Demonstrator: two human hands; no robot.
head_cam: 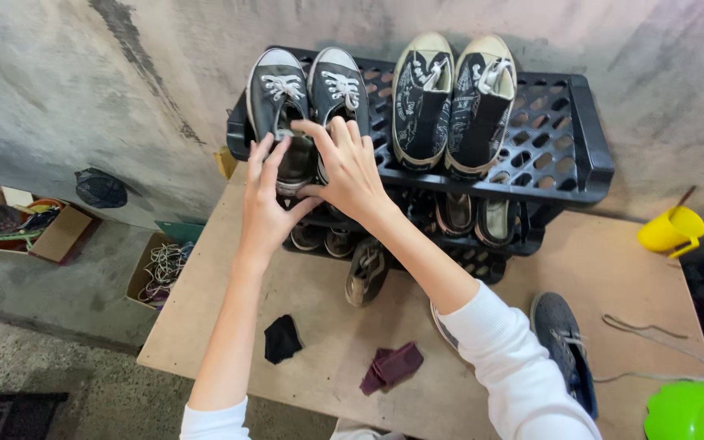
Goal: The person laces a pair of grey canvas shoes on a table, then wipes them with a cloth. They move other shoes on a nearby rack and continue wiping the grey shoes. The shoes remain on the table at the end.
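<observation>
On the top shelf of the black plastic shoe rack point(568, 138), at its left end, a pair of black lace-up sneakers point(287, 102) is being squared up. The left hand point(264, 204) is closed around the heel of the left sneaker; the right hand point(350, 167) is spread over the heel of its partner, fingers curled onto it. The step is judged best done by keeping the heels level and the soles flat on the lattice. Two pairs are counted on top: these sneakers and a second pair of black-and-cream canvas shoes point(454, 102) to their right. On the board below, two dark cloths point(283, 338) and one yellow cup point(671, 230) are seen.
</observation>
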